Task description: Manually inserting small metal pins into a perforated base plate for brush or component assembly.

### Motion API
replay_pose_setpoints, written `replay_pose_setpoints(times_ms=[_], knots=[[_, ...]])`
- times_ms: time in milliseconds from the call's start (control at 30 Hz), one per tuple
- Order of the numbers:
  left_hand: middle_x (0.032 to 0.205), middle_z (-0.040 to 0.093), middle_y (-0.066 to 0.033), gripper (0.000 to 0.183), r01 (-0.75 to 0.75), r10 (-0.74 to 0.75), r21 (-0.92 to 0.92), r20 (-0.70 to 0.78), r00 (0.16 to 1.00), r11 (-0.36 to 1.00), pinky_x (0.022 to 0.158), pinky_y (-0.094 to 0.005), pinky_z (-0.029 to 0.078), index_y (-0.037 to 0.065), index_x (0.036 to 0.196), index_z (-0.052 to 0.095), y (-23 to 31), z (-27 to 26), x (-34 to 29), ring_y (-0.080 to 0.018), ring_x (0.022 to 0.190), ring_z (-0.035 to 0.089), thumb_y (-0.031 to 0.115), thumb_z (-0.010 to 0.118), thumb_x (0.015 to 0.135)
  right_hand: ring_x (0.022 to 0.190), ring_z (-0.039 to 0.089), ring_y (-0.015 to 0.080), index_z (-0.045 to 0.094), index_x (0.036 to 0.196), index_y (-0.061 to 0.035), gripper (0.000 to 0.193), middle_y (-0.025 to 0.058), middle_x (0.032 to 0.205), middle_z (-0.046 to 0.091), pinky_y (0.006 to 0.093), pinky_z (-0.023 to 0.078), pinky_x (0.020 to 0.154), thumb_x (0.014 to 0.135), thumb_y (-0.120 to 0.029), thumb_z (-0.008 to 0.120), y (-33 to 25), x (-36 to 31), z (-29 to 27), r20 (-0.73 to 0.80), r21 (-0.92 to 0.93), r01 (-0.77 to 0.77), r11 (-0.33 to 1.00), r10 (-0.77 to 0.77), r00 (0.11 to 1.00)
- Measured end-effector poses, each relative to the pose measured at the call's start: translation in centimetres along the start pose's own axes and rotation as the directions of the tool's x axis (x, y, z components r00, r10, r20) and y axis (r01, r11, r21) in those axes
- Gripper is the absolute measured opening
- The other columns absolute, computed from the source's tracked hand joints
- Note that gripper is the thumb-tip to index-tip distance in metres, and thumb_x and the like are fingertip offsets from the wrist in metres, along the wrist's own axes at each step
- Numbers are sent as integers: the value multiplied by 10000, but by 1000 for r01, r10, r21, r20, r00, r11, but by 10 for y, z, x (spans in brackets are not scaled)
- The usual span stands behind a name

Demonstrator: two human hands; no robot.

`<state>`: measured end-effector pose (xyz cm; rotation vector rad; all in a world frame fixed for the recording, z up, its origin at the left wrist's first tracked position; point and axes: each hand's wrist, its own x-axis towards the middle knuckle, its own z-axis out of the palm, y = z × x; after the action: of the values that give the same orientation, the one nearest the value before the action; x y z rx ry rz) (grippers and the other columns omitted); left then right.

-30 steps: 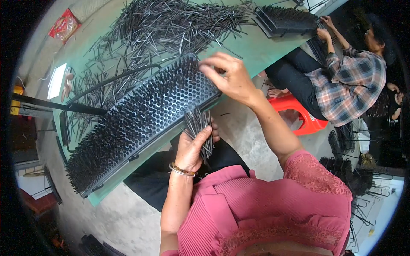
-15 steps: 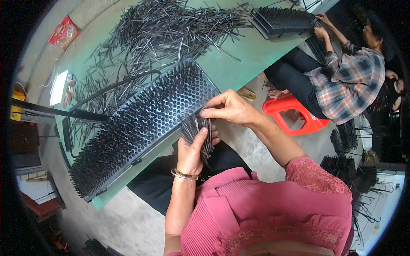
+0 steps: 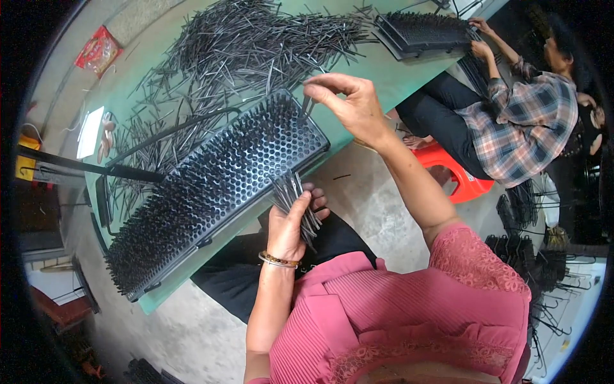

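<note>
A long black perforated tray (image 3: pixel 272 148) lies slantwise at the near edge of the table. Dark thin sticks (image 3: pixel 137 221) stand upright in its holes over much of its left and far side, while bare holes show along the near right part. My left hand (image 3: pixel 288 224) is closed round a bundle of dark thin sticks (image 3: pixel 289 191), beside the tray's near edge. Above the tray's far right corner, my right hand (image 3: pixel 352 105) pinches a short dark stick (image 3: pixel 305 107) with thumb and forefinger, its lower end close to the holes. Whether it touches a hole is unclear.
A large loose heap of dark sticks (image 3: pixel 243 48) covers the far side of the green table (image 3: pixel 358 83). At right, a co-worker (image 3: pixel 524 121) handles another stick-filled tray (image 3: pixel 425 35). A red plastic stool (image 3: pixel 470 185) stands on the floor. Hooked black racks hang at the far right.
My right hand has moved up and away from the bundle to the tray's far right corner, carrying a stick. My left hand stays with the bundle almost in place.
</note>
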<state>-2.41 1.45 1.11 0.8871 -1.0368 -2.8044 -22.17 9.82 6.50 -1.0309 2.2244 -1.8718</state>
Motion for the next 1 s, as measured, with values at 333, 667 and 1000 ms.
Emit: replay_pose_setpoints(times_ms=[333, 667, 1000], knots=[[971, 619, -118, 264, 28, -29, 23, 24, 999, 999, 706, -325, 565, -12, 1091, 540, 1, -2, -1, -195, 845, 626, 139, 598, 882, 818, 605, 126, 686, 938, -11, 154, 77, 901, 679, 253, 465, 728, 823, -108, 659, 8, 6, 4, 56, -133, 190, 973, -184, 981], [967, 621, -115, 269, 33, -34, 18, 42, 999, 999, 708, -329, 563, -7, 1094, 542, 0, -4, -2, -190, 838, 624, 142, 604, 879, 795, 620, 134, 685, 935, -15, 147, 81, 882, 684, 254, 467, 707, 820, -103, 661, 10, 5, 9, -5, -159, 193, 968, -196, 981], [966, 622, -114, 260, 39, -39, 23, 35, 999, 999, 701, -325, 564, -7, 1093, 543, 0, -3, -2, -188, 837, 626, 134, 598, 881, 830, 633, 200, 681, 931, -27, 150, 85, 882, 683, 303, 479, 745, 798, -95, 664, 9, 10, 4, 162, -265, 397, 879, -366, 917]])
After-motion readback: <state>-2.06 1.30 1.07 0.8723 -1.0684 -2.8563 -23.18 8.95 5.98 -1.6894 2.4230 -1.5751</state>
